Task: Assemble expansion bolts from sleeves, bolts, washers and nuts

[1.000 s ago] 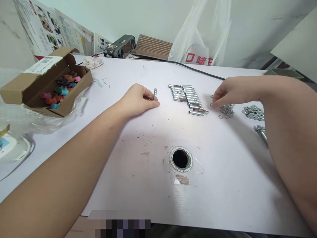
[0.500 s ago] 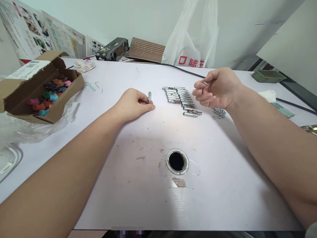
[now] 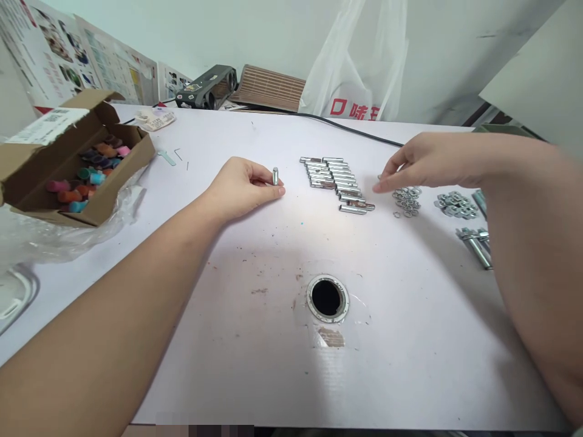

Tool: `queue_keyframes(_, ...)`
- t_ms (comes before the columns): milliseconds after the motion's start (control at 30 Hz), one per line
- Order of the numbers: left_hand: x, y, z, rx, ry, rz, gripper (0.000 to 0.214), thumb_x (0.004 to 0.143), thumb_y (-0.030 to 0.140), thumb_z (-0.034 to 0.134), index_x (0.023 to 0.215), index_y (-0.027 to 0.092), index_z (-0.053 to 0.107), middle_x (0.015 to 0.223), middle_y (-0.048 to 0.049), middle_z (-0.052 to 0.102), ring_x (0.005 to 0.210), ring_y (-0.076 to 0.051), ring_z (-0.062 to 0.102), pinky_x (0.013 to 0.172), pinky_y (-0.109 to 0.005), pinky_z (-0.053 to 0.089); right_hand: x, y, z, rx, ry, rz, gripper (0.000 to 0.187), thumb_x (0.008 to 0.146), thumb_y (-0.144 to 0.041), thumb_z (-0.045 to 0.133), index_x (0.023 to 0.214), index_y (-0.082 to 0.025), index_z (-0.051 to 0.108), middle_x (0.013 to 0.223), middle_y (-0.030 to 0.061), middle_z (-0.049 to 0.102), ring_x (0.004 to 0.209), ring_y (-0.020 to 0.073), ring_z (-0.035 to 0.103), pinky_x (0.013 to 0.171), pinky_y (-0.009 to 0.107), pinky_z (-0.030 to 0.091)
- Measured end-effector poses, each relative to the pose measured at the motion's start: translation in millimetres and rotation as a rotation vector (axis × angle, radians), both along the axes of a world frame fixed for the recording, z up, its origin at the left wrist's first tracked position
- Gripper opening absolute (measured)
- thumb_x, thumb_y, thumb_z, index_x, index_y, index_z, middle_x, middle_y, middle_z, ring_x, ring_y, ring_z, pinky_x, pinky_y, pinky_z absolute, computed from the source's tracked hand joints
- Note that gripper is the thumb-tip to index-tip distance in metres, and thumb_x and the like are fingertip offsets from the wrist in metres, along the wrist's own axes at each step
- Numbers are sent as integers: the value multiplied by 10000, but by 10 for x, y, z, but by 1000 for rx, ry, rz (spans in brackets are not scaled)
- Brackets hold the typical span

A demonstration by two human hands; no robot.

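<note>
My left hand (image 3: 246,185) rests on the white table, thumb and fingers closed round a small shiny metal sleeve (image 3: 275,175) that stands upright. To the right, my right hand (image 3: 412,164) is held palm down above the table with thumb and fingertips pinched together. A sliver of a metal washer (image 3: 379,176) shows at the fingertips; most of it is hidden. Between the hands lie two rows of metal sleeves (image 3: 344,176), side by side. Below my right hand is a pile of loose washers (image 3: 409,200).
Farther right are a cluster of nuts (image 3: 455,205) and several bolts (image 3: 476,247), partly behind my forearm. A round hole with a metal rim (image 3: 310,297) opens in the table. A cardboard box (image 3: 127,185) of coloured pieces stands left; a plastic bag (image 3: 350,79) hangs behind.
My right hand has turned from palm up to palm down, its forearm swinging right and uncovering the nuts and bolts. My left hand stays in place with the sleeve.
</note>
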State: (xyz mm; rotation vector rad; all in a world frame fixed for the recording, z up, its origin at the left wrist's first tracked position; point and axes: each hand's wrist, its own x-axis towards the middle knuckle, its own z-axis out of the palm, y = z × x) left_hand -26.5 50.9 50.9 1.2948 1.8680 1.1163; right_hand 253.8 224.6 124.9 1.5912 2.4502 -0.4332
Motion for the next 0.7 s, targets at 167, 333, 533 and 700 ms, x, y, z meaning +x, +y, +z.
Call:
queue_keyframes(167, -11, 5, -11, -16, 3, -6, 234, 672, 324, 984, 838, 191, 888, 885, -70, 844, 837, -205, 731, 860, -352, 602, -59, -38, -105, -142, -110, 172, 184, 838, -371, 924, 981, -283, 847, 1058, 66, 779, 868, 225, 689, 722, 354, 502)
queue_keyframes(333, -15, 6, -24, -5, -3, -11, 282, 641, 339, 1000, 839, 180, 880, 854, -76, 835, 831, -218, 724, 849, -369, 613, -3, 42, -226, -217, 49, 290, 142, 847, -329, 920, 933, -260, 830, 864, 23, 718, 686, 159, 577, 660, 330, 462)
queue_keyframes(533, -13, 10, -28, -3, -3, -14, 264, 651, 326, 996, 834, 177, 878, 830, -68, 821, 807, -209, 726, 853, -370, 612, -3, 107, -276, -236, 64, 376, 142, 860, -376, 882, 939, -265, 841, 829, 29, 724, 663, 162, 585, 611, 317, 461)
queue_keyframes(700, -20, 12, -34, 1, 13, -18, 238, 686, 338, 964, 835, 176, 874, 816, -65, 817, 808, -205, 723, 863, -370, 619, -6, 58, -240, -255, 32, 319, 97, 908, -364, 822, 938, -272, 837, 891, 28, 731, 780, 161, 606, 719, 318, 463)
